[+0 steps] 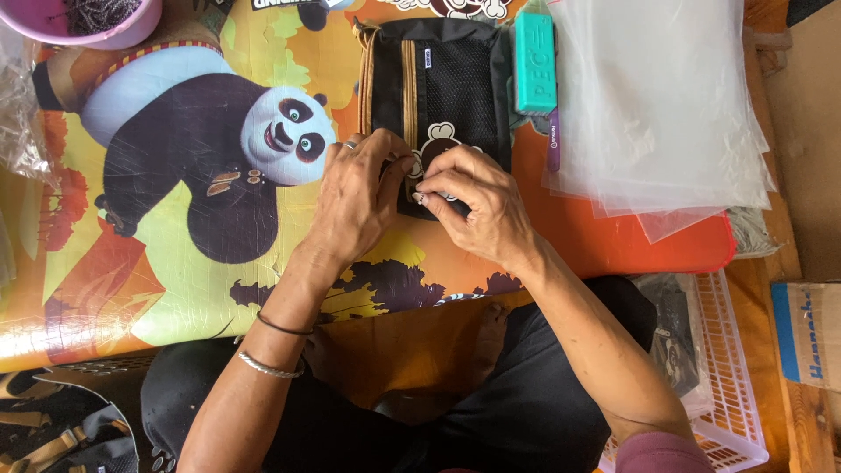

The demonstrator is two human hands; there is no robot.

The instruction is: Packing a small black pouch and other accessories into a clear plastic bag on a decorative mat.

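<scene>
A small black pouch [442,88] with a mesh front, tan trim and a cartoon patch lies on a low table covered with a colourful panda picture [201,149]. My left hand [355,197], with a ring on one finger, presses on the pouch's near left edge. My right hand [477,201] pinches something small at the pouch's near edge, right beside the left fingers; what it pinches is hidden. Both wrists come up from my lap, the left wearing two bracelets.
A teal block [534,61] lies right of the pouch. A stack of clear plastic bags [666,105] covers the table's right end. A purple bowl [88,22] sits far left. A white plastic basket [727,385] and cardboard box [810,337] stand right.
</scene>
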